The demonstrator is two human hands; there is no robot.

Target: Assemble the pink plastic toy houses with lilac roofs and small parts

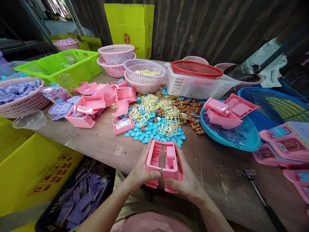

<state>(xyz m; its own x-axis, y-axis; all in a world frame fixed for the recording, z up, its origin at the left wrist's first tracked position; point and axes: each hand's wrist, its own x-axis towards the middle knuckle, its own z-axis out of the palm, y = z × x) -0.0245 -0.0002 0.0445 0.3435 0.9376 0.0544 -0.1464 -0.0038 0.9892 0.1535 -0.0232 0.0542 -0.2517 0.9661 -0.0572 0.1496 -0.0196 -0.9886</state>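
Two hollow pink plastic shell halves face each other above the near edge of the wooden table, a narrow gap between them. My left hand [142,169] grips the left pink half [152,158], thumb on its near side. The right pink half [170,162], which has a raised block inside, is held by my right hand [184,177]. Just beyond them lies a pile of small blue plastic pieces [151,130], with cream part frames [167,128] on top. Brown molded pieces [193,111] are heaped behind to the right.
Pink housings [96,101] are piled at left on the table [106,146]. A blue bowl [251,141] holding pink parts stands at right, near a ratchet wrench [258,190]. Baskets, including a red one [196,70], line the back. A black crate [48,209] of purple pieces sits below left.
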